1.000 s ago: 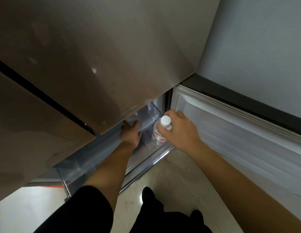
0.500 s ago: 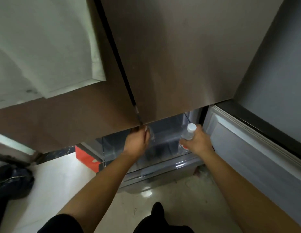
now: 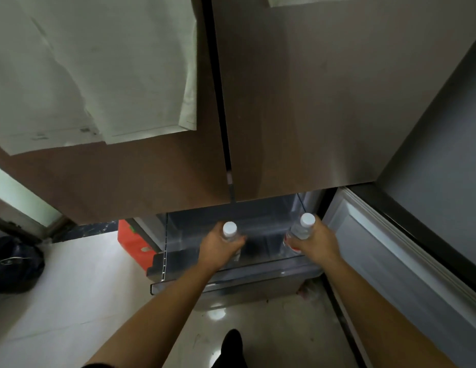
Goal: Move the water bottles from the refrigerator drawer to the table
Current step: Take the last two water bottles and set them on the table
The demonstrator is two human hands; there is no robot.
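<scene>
Left hand (image 3: 218, 247): fingers curled round one water bottle (image 3: 229, 231). Right hand (image 3: 315, 241): grips second bottle (image 3: 303, 227), above refrigerator drawer (image 3: 231, 281).

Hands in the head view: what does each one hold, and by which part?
The left hand grips the left water bottle round its body, below the white cap. The right hand grips the right water bottle the same way.

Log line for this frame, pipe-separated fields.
stage: pickup | left hand: grips left bottle | right hand: grips right bottle | bottles: upright, capped | drawer: open
</scene>
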